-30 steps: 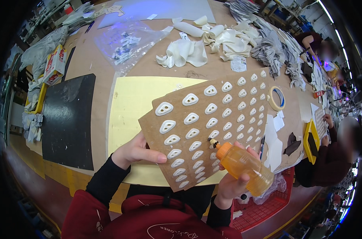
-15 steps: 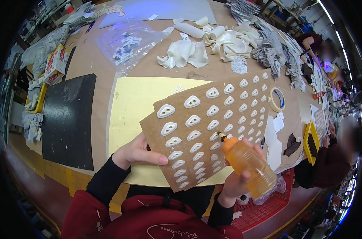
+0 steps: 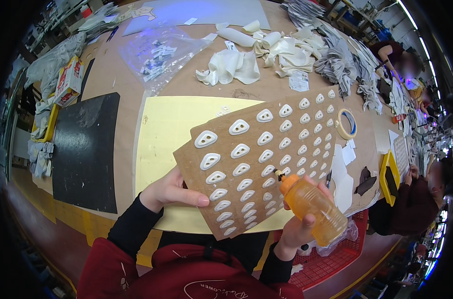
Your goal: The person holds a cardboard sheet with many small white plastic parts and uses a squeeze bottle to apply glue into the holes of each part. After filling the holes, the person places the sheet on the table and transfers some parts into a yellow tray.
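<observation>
Bottle [image 3: 316, 212], gripped by the right hand [image 3: 295, 233] over the board's [image 3: 254, 162] near-right edge, sits farther right than one second ago; long axis diagonal, nozzle pointing up-left. Left hand [image 3: 172, 192] clasps the board's left edge.

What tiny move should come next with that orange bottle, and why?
Probably a slight shift of the orange bottle, lining its dark-tipped nozzle up with one white piece. The right hand holds the bottle with its tip pointing among the pieces, while the left hand grips the brown board. Whether the tip touches anything is unclear.
</observation>
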The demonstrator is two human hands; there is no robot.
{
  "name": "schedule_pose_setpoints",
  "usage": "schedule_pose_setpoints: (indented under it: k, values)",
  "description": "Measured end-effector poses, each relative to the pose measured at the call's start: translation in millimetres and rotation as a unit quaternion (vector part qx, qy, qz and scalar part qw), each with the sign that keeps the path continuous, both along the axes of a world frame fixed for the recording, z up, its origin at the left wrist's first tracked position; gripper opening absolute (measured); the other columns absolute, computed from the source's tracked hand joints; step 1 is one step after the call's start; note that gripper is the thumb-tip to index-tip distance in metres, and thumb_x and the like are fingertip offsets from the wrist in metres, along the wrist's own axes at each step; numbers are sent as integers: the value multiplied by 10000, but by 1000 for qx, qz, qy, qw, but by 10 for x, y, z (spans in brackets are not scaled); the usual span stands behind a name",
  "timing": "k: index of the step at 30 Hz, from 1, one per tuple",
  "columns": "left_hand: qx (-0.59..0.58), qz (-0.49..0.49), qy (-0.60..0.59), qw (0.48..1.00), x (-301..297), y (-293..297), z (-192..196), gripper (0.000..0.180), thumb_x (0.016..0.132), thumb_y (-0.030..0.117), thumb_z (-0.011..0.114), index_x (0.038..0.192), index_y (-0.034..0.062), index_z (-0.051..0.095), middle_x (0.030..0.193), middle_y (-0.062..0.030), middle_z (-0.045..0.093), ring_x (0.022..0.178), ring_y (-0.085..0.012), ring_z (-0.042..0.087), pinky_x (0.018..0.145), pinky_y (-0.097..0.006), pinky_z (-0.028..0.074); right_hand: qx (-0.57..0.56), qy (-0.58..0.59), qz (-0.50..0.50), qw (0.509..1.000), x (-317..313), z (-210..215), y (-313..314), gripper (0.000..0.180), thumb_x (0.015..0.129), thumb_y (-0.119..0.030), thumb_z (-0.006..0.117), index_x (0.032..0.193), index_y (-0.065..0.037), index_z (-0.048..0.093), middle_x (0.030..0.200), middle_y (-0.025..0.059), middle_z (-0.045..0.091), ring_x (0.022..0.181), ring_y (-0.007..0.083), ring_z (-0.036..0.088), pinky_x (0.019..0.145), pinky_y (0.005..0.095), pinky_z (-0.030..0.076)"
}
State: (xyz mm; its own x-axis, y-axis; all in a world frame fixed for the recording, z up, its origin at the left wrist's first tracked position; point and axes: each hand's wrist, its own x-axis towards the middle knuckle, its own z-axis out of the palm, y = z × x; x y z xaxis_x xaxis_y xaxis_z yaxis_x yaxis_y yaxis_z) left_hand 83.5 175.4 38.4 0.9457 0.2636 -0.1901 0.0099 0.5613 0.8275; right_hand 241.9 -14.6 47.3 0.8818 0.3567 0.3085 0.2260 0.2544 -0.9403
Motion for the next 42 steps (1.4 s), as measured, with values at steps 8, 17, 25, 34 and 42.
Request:
schedule_pose_setpoints:
  k: [8,17,25,34,42]
  values:
    - [-11,-1,11,1000,-3,-10,34,813,631,104,739,1305,0,296,1255,-124,436,1165,-210,401,974,-331,311,55,113,33,992,40,-5,-61,680,792,-581,483,1124,10,427,963,228,575,640,241,605,445,244,491]
    - [-1,-12,7,1000,-3,-7,48,796,633,91,733,1299,0,305,1238,-121,453,1149,-204,418,961,-328,327,346,370,146,850,271,10,-51,646,838,-563,424,1191,-23,392,1091,200,528,835,260,601,453,230,481]
    - [4,-13,22,1000,-13,-7,100,797,632,93,731,1298,0,305,1231,-124,460,1143,-206,423,960,-325,326,58,128,10,990,86,67,183,730,759,-599,528,1198,-33,385,1094,215,530,815,237,592,496,260,471]
    - [5,-17,11,1000,-12,-1,61,797,635,97,729,1301,2,302,1242,-124,448,1160,-207,401,967,-325,313,56,104,-5,993,78,62,227,724,756,-580,547,1194,-26,384,1085,228,531,758,240,600,490,274,476]
    - [10,-24,5,1000,-7,1,58,789,636,100,729,1298,1,311,1234,-127,455,1149,-209,408,959,-321,317,42,104,3,994,6,87,217,750,714,-590,589,1171,-24,407,1053,229,547,741,245,597,478,270,469]
